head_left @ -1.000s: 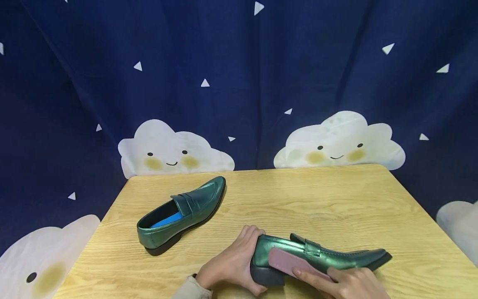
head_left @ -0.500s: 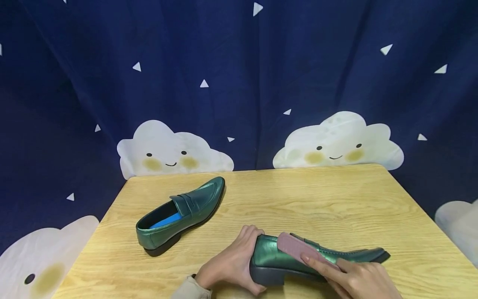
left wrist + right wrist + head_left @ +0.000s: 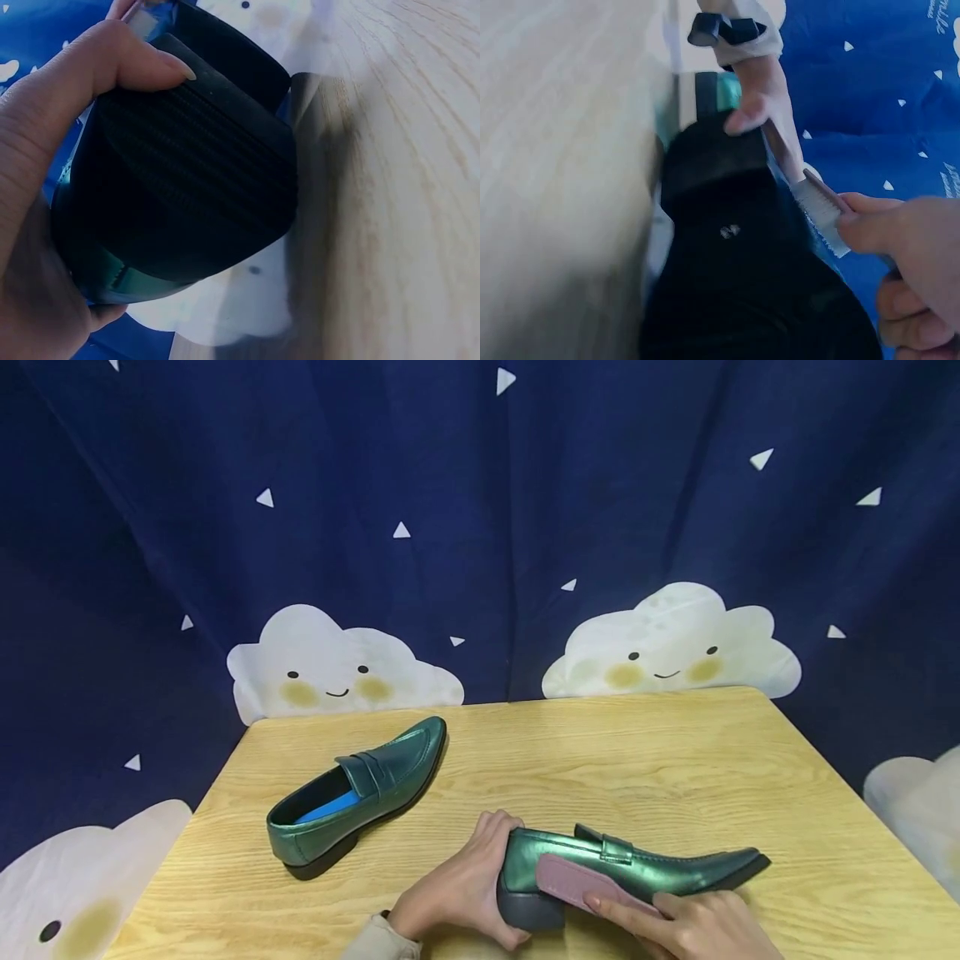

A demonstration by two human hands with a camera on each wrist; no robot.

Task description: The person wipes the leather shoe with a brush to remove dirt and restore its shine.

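Left grip clasps near loafer, right grip pinches brush at its side, and far loafer, behind-left, contains blue insole.

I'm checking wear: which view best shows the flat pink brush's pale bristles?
The right wrist view: the bristles are exposed to that camera. The head view shows only the brush's pink back; the left wrist view, just a pale blur at the top, possibly them.

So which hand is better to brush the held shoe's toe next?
Probably the right hand: it holds the pink brush and is nearer the toe, while the left hand grips the shoe by its heel.
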